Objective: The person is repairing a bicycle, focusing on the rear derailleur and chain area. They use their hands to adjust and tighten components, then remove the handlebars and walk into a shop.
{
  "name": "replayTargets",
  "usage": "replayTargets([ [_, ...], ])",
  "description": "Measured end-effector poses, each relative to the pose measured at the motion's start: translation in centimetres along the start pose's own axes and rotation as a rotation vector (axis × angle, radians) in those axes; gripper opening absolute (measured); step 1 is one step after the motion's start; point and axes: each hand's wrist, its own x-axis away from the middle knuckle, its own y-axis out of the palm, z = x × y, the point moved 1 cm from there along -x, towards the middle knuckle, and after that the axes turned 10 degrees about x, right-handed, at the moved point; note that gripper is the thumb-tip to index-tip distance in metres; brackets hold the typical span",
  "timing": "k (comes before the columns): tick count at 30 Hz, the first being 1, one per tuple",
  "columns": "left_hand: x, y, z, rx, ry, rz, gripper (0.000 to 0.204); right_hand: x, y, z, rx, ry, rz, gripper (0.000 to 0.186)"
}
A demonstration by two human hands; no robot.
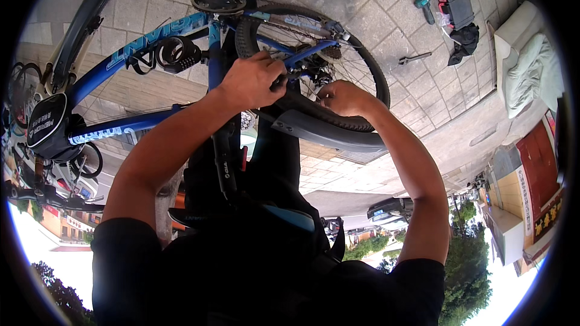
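Observation:
A blue bicycle [151, 36] stands on grey paving in front of me, seen from above with my head bent far forward. My left hand [251, 78] is curled around the black rear tyre [362, 60] at its near left side, beside a blue frame stay. My right hand [344, 98] pinches the same tyre a little to the right, fingers tucked toward the rim and spokes. A grey rear mudguard [329, 136] curves just under both hands. The black saddle and post [225, 163] lie below my left forearm.
A coiled black lock [178, 54] and a black frame bag [45, 122] hang on the frame. A teal drill [423, 5], an open tool case [456, 9] and a wrench [414, 58] lie on the paving at the right, next to a white cushion [525, 66].

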Motion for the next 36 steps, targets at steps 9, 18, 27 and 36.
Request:
replayTargets([
  [9, 0.0, -0.1, 0.1, 0.014, -0.018, -0.008, 0.019, 0.3, 2.4, -3.4, 0.286, 0.121, 0.171, 0.012],
  [18, 0.0, 0.1, 0.1, 0.016, -0.008, 0.002, 0.019, 0.9, 2.7, -0.7, -0.036, 0.155, 0.187, 0.020],
  [27, -0.1, 0.0, 0.1, 0.008, -0.010, -0.003, 0.019, 0.1, 1.6, -0.1, 0.023, 0.095, 0.041, 0.021],
  [36, 0.1, 0.0, 0.1, 0.014, -0.025, -0.007, 0.019, 2.0, 3.8, -3.2, 0.691, -0.084, 0.297, 0.022],
])
